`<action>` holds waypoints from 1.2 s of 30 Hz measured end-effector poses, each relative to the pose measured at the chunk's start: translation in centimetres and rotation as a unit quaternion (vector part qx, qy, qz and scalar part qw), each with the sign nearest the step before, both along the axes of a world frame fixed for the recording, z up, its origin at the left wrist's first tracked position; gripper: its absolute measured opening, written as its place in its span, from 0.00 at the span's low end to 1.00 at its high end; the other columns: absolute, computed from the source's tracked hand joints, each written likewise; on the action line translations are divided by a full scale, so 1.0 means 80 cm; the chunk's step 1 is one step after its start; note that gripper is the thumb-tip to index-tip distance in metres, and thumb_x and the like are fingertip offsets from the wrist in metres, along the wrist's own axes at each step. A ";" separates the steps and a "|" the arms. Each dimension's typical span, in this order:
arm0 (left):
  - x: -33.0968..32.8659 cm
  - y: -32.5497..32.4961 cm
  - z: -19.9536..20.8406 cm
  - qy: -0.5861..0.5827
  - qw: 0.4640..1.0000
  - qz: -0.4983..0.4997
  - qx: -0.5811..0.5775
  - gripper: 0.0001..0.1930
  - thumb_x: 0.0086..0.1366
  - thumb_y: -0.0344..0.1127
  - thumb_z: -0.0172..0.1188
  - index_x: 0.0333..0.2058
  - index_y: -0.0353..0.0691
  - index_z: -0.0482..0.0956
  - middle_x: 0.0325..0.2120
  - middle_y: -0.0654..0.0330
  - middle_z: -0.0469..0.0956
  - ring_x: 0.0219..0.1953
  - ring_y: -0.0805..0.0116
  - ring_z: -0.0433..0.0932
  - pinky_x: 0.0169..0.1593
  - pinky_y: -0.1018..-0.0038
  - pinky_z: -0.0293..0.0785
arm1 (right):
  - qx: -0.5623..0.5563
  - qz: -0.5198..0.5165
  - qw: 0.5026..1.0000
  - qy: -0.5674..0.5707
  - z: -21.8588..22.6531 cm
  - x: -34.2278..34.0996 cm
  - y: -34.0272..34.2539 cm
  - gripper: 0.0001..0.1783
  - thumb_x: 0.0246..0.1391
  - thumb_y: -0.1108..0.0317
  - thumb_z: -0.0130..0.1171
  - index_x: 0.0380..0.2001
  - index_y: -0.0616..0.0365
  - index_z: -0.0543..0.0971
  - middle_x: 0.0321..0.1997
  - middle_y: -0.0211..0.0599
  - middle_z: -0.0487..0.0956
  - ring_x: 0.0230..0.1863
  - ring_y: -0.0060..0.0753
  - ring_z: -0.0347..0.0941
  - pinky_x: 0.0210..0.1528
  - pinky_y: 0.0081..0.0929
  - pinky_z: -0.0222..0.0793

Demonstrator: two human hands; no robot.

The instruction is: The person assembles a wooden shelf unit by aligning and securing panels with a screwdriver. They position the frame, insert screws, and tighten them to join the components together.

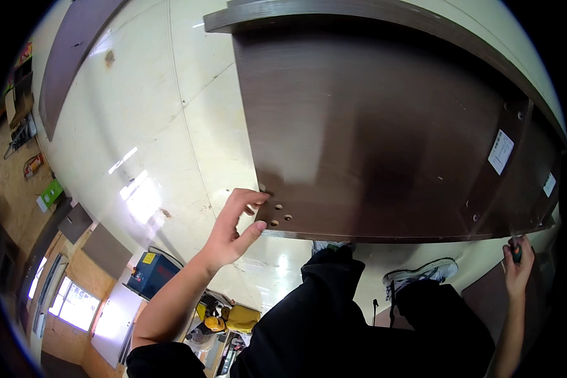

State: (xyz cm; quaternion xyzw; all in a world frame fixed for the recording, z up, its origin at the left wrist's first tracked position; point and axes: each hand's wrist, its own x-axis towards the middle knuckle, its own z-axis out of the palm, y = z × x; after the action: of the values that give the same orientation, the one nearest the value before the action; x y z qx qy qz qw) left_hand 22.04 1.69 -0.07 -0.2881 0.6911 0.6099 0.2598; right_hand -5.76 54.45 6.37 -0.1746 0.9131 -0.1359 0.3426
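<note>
A large dark brown furniture piece (321, 126) lies before me, with a raised rail (359, 11) along its far side. Several round holes mark its near left corner. There my left hand (233, 227) reaches in, fingers bent and apart, with fingertips and thumb at the corner edge. No object shows between them. At the near right corner, my right hand (518, 268) is closed round a screwdriver (516, 251) with a dark and orange handle. The tip is too small to make out against the panel edge.
Another dark panel (75, 57) lies at the far left on the pale floor (189, 138). A blue box-shaped machine (152, 275) stands left of me, and a yellow bag (242, 319) sits among tools nearby. My shoe (422, 271) is close to the furniture's near edge.
</note>
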 end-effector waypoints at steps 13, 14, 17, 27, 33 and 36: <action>-0.053 0.001 0.005 0.031 0.945 -0.275 -0.174 0.15 0.48 0.32 0.55 0.39 0.42 0.77 0.37 0.53 0.66 0.43 0.52 0.64 0.50 0.60 0.61 | 0.054 -0.008 0.998 -0.043 0.055 -0.001 0.019 0.09 0.50 0.75 0.62 0.29 0.67 0.72 0.27 0.41 0.68 0.27 0.35 0.63 0.30 0.26 0.60; -0.054 0.000 0.004 0.028 0.943 -0.281 -0.177 0.16 0.47 0.32 0.55 0.38 0.42 0.77 0.37 0.52 0.66 0.43 0.52 0.63 0.50 0.60 0.60 | 0.062 -0.017 0.997 -0.043 0.062 0.003 0.019 0.09 0.50 0.76 0.62 0.29 0.67 0.72 0.27 0.41 0.68 0.27 0.36 0.64 0.31 0.26 0.60; -0.066 0.015 0.010 0.003 0.928 -0.308 -0.211 0.16 0.47 0.32 0.53 0.37 0.42 0.75 0.37 0.48 0.65 0.43 0.48 0.62 0.50 0.57 0.59 | 0.129 -0.011 0.991 -0.034 0.095 0.006 0.042 0.10 0.47 0.74 0.65 0.30 0.65 0.75 0.30 0.44 0.72 0.31 0.42 0.72 0.35 0.31 0.67; -0.018 0.066 -0.007 -0.052 0.878 -0.362 -0.309 0.14 0.61 0.40 0.51 0.39 0.36 0.75 0.49 0.40 0.65 0.50 0.38 0.62 0.55 0.51 0.60 | 0.073 -0.427 0.901 -0.015 0.115 0.152 0.262 0.09 0.51 0.69 0.64 0.30 0.62 0.75 0.27 0.39 0.70 0.29 0.32 0.68 0.34 0.28 0.65; -0.122 0.045 0.007 -0.269 0.844 -0.437 -0.152 0.16 0.61 0.45 0.55 0.46 0.48 0.79 0.48 0.53 0.76 0.49 0.53 0.74 0.53 0.59 0.68 | 0.031 -0.464 0.882 0.076 0.027 0.178 0.354 0.11 0.44 0.75 0.66 0.33 0.58 0.78 0.33 0.41 0.75 0.36 0.40 0.75 0.41 0.31 0.70; -0.286 0.133 0.024 -0.135 0.689 -0.699 -0.136 0.17 0.61 0.48 0.55 0.35 0.40 0.81 0.37 0.44 0.79 0.43 0.45 0.77 0.45 0.55 0.73 | -0.043 -0.487 0.858 0.155 -0.013 0.094 0.405 0.07 0.46 0.72 0.63 0.27 0.58 0.74 0.23 0.39 0.72 0.26 0.38 0.72 0.33 0.30 0.69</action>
State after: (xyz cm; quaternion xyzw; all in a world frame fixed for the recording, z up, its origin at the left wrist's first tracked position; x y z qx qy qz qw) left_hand -0.81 12.31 1.88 0.1673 0.7255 0.1053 0.6592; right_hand 1.78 86.82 5.30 0.2594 0.9161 -0.2954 0.0791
